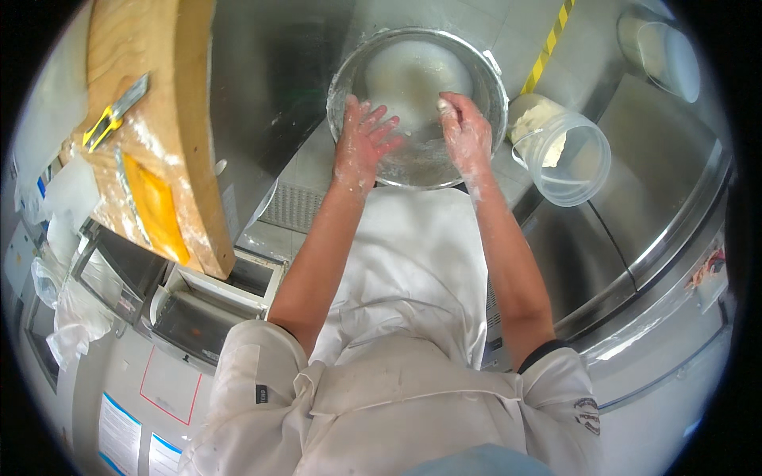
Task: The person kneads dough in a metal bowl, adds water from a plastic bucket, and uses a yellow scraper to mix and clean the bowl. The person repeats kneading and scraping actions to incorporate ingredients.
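Note:
A large round metal bowl (497, 128), its inner wall smeared with white residue, is in front of me. A pale, smooth rounded area (417, 68) fills its far part; I cannot tell whether it is dough or the bowl's coated bottom. My left hand (364, 134) is over the bowl's left side, palm up and fingers spread, holding nothing. Over the right side, my right hand (467, 128) has its fingers curled in and the thumb pressed against them. A whitish bit shows at that thumb's tip. Both hands carry white, floury residue.
A wooden worktop (193, 149) at left bears a yellow utility knife (110, 122) and a floury yellow scraper (156, 205). Right of the bowl, a clear plastic bucket (574, 157) holds a pale yellowish mass. It stands by a steel counter (649, 178); another bucket (661, 53) is farther back.

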### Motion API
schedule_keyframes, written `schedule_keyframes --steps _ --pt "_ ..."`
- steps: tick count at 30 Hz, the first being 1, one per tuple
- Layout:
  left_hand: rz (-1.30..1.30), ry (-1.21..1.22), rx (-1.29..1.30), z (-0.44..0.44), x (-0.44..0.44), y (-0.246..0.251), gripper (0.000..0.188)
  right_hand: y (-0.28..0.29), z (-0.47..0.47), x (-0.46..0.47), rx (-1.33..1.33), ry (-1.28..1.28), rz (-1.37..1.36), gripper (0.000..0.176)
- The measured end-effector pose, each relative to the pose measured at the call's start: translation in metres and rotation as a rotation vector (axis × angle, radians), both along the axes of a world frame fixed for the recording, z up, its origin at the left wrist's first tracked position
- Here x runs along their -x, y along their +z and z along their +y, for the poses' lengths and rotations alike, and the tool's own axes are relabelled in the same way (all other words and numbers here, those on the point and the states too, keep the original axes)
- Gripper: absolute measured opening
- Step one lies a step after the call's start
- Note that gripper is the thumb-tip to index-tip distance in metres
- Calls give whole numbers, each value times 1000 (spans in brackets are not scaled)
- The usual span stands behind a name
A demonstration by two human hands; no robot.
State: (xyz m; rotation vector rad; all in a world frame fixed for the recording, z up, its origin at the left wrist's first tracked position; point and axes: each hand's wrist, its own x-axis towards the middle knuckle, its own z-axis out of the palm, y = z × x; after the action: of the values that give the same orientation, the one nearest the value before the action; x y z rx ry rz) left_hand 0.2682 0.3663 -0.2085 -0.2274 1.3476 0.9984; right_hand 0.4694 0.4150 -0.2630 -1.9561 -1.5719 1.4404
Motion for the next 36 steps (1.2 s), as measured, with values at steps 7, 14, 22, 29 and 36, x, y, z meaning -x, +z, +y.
schedule_keyframes --steps 7,14,22,29,36 --pt "118 -120 -41 0 12 54 100 38 -7 -7 -147 233 -208 45" --pt "187 -22 -5 -23 40 119 76 89 -10 -22 54 77 64 47" --pt "432 12 -126 -56 66 192 78 150 2 -23 -69 168 158 51" --pt "543 176 -15 -163 83 252 75 160 -10 -114 198 131 150 40" --pt "706 196 219 -270 140 233 56 156 -91 -269 74 -2 -87 30"
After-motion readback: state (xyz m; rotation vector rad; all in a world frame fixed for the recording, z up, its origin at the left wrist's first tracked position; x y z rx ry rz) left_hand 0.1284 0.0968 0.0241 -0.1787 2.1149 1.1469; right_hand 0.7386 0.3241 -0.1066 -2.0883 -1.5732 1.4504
